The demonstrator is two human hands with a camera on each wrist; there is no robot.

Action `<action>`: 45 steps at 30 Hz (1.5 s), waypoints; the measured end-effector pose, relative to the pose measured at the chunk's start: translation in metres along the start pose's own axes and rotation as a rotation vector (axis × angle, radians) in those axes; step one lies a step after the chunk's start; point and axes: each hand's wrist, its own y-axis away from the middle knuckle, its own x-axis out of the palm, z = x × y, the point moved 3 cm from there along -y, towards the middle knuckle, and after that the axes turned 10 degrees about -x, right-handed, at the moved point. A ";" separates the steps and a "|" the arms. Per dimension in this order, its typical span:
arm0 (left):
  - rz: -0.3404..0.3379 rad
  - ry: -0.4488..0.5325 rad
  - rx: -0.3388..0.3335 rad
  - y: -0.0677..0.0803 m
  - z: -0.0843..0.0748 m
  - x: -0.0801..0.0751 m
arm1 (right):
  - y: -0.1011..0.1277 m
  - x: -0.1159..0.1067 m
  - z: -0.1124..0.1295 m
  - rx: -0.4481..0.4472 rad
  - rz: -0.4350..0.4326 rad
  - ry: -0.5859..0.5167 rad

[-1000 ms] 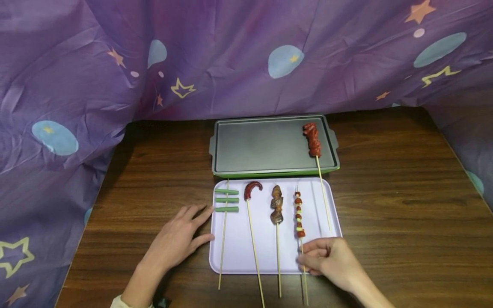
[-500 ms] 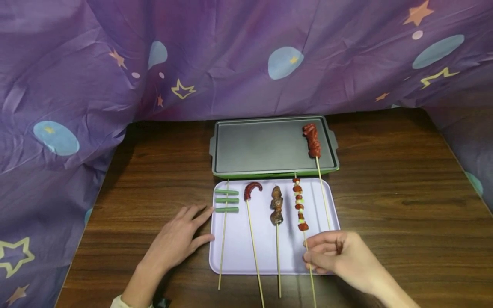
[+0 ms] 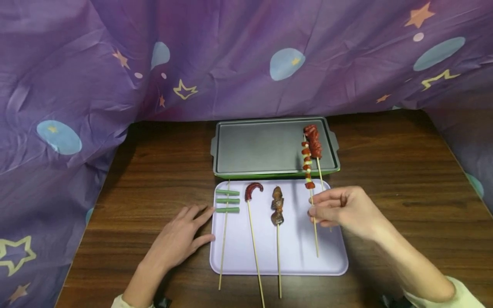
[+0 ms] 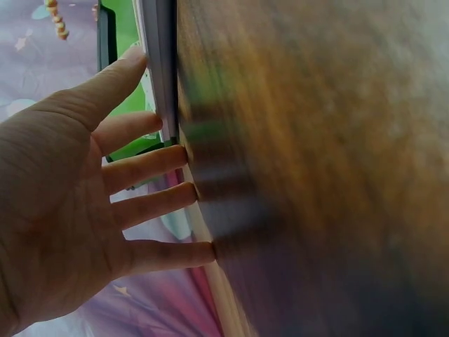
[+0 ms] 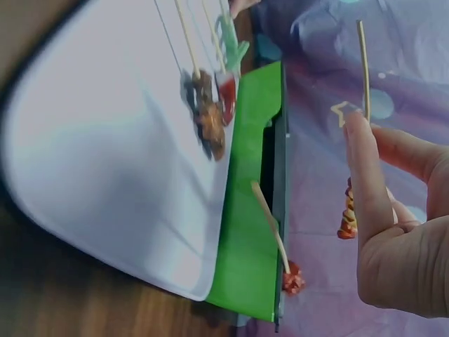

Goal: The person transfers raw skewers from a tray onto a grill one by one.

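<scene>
My right hand (image 3: 348, 210) pinches the stick of a skewer with small red and pale pieces (image 3: 307, 164), raised over the lilac tray (image 3: 246, 261). Its food end overlaps the right part of the dark grill plate (image 3: 258, 145), beside a red meat skewer (image 3: 313, 141) lying there. At the tray's left edge my left hand (image 3: 179, 239) rests with fingers spread, thumb and index tip at the rim. On the tray lie a skewer of green pieces (image 3: 227, 201), a curled dark red skewer (image 3: 253, 190) and a brown chunk skewer (image 3: 277, 209).
The grill plate sits on a green base (image 5: 245, 239) right behind the tray. A purple curtain (image 3: 231, 55) with stars hangs along the back and left of the brown wooden table (image 3: 396, 171). Several stick ends reach past the tray's front edge.
My right hand has lifted the red and pale skewer off the tray and carried it forward, so its tip is now over the grill plate. The left hand has stayed in place.
</scene>
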 end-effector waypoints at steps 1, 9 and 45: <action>0.002 -0.001 -0.003 0.000 0.000 0.000 | -0.005 -0.002 0.001 0.005 -0.002 0.013; 0.011 0.006 -0.010 0.000 0.000 0.001 | -0.049 -0.011 0.004 0.065 0.000 0.064; 0.019 -0.002 -0.025 -0.001 0.000 0.001 | -0.100 -0.011 -0.010 0.118 -0.047 0.213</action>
